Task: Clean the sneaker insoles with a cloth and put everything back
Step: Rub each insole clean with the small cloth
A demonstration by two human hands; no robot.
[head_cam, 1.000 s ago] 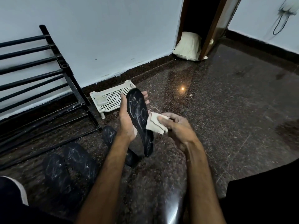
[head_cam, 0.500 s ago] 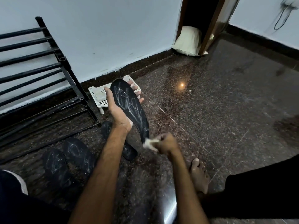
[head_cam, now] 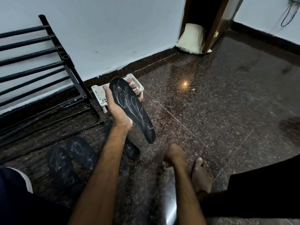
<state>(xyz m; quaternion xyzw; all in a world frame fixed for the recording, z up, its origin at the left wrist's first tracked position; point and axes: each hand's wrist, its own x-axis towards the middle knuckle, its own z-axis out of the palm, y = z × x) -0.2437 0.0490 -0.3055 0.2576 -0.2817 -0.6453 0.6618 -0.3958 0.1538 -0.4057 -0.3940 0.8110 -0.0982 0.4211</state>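
Note:
My left hand (head_cam: 116, 109) grips a black insole (head_cam: 131, 106) by its edges and holds it tilted above the floor, with white smears along its top. Below the insole's heel end is my right hand (head_cam: 174, 155), blurred and low near the floor. It is curled round a pale cloth (head_cam: 164, 164), of which only a small scrap shows. Two more smeared black insoles (head_cam: 71, 157) lie side by side on the floor at the left. A third insole (head_cam: 131, 150) lies partly hidden under my left forearm.
A white slotted plastic basket (head_cam: 99, 93) stands by the wall behind the held insole. A black metal shoe rack (head_cam: 48, 65) fills the left side. My bare foot (head_cam: 202, 174) rests on the dark granite floor (head_cam: 219, 103). A pale sack (head_cam: 191, 38) sits in the doorway.
My right hand with the cloth has slid down off the insole's heel end and dropped toward the floor. My left hand has raised the insole and laid it flatter.

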